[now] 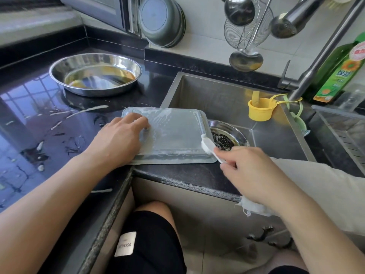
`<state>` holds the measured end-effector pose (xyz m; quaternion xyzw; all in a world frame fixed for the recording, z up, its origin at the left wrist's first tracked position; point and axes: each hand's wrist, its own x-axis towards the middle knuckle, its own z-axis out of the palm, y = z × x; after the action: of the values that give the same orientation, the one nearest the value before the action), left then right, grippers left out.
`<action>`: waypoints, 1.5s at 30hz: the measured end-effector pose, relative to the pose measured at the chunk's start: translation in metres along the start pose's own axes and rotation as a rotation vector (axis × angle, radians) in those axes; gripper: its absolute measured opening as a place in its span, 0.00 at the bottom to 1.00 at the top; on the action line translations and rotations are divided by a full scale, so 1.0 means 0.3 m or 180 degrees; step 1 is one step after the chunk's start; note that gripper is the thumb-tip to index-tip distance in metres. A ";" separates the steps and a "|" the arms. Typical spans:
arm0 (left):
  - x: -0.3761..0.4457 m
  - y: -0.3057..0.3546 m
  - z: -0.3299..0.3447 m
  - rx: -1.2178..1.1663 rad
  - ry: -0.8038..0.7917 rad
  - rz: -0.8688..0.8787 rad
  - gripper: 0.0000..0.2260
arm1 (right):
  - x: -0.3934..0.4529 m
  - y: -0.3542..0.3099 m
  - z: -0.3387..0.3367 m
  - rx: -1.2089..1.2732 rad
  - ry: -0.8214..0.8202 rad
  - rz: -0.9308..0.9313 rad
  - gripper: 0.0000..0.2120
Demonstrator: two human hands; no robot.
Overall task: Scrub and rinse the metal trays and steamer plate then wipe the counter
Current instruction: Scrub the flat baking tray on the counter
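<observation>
two hands are sharing the scrubbing step: the left hand (118, 139) is pressing flat, fingers relaxed, on the soapy rectangular tray (173, 135) straddling the sink (197, 91) edge, while the right hand (254, 171) is pinching a white brush (209, 147) at the tray's four o'clock corner, rinsing probably coming next.

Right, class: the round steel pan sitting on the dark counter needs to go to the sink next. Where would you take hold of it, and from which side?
Take the round pan by its rolled rim, probably at the near right edge, coming from the sink side. The rim flares outward, giving fingers a lip to hook under, with the thumb on top. Liquid pools inside, so a two-handed grip on opposite edges, kept level, looks safest.
</observation>
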<state>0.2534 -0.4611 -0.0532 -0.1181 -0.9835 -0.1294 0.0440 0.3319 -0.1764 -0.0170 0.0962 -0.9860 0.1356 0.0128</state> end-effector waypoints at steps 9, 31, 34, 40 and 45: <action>-0.003 0.008 -0.008 0.0066 -0.0042 -0.0048 0.27 | 0.120 -0.052 -0.068 -0.0205 -0.0696 0.0129 0.20; 0.005 -0.016 0.031 0.0137 0.0258 0.0046 0.18 | 0.144 -0.076 -0.077 -0.0386 -0.0786 -0.0045 0.21; 0.010 -0.021 0.031 0.0104 0.0287 0.0037 0.18 | 0.113 -0.082 -0.064 -0.0357 -0.0767 -0.0175 0.20; 0.008 -0.023 0.036 0.0059 0.0318 0.0052 0.18 | 0.084 -0.054 -0.054 -0.0085 -0.0782 0.0007 0.21; 0.007 -0.013 0.029 0.0056 0.0294 0.0009 0.17 | 0.098 0.003 -0.067 -0.0093 -0.0653 0.0206 0.19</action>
<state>0.2498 -0.4620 -0.0621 -0.1131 -0.9814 -0.1260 0.0906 0.3029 -0.1757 0.0037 0.0775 -0.9866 0.1110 -0.0912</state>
